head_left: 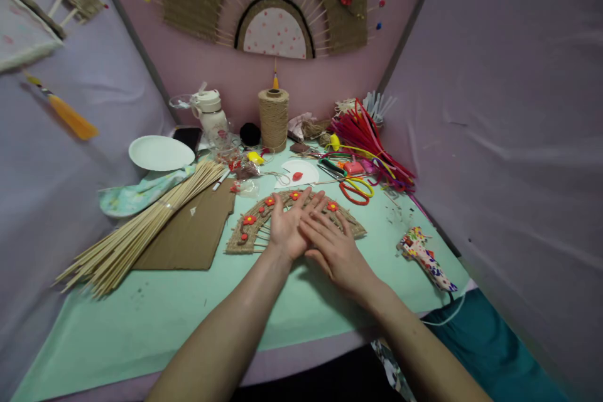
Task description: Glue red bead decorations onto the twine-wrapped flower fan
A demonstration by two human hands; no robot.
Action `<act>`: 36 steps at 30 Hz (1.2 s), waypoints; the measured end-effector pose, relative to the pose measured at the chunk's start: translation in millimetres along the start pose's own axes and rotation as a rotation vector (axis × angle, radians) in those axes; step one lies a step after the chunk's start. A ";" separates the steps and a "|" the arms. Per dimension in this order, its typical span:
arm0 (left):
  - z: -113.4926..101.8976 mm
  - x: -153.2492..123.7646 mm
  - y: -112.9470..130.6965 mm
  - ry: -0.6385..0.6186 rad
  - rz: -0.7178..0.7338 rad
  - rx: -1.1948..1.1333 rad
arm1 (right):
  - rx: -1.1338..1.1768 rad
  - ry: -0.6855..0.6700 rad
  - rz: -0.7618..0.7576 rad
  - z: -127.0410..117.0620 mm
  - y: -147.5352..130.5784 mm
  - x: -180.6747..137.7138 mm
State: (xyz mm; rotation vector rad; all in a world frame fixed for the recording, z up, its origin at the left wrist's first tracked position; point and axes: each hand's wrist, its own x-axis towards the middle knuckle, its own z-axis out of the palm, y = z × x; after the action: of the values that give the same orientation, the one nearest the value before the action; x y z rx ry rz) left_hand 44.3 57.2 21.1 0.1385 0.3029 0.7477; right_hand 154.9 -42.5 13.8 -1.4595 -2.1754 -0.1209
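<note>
My left hand [293, 226] is turned palm up with its fingers stretched out, above the middle of a twine-wrapped fan [240, 237]. My right hand [334, 251] lies palm down, its fingertips across the left palm and fingers. Neither hand shows anything held; whether something small lies between them I cannot tell. Red flowers with yellow centres, such as the flower [249, 220], sit along the fan's arc, with thin sticks at its inner side. The hands hide the fan's centre. Just behind it is a white paper piece [301, 173] with a red spot.
To the left, a bundle of bamboo sticks [155, 220] lies over cardboard [188, 245]. A white bowl [161, 153], bottle [213, 114] and twine spool [274, 119] stand behind. Scissors [355, 191] and pipe cleaners [365, 138] lie at back right, a patterned glue gun [426, 257] at right.
</note>
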 end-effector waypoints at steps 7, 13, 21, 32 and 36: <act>2.9 -2.3 -8.1 -0.018 -0.016 0.009 | 0.298 0.363 0.180 1.9 11.5 -2.1; 4.7 -2.8 -5.2 0.008 0.032 0.011 | 0.367 0.517 0.662 -15.4 55.8 -3.3; 2.7 -2.6 -4.5 0.026 0.048 0.018 | 0.377 0.366 0.689 -6.2 77.6 -13.4; 3.1 -6.9 -25.3 0.116 0.429 1.034 | 0.194 0.337 0.628 -2.6 80.7 -25.5; -2.8 -13.9 -40.9 -0.078 0.644 1.987 | 0.094 0.305 0.605 -3.5 81.2 -23.8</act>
State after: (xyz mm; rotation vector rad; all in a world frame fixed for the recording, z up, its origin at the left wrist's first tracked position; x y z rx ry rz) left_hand 60.3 17.9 12.1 2.2132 0.8577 0.8013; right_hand 234.9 -29.8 -10.8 -1.8369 -1.4156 -0.0243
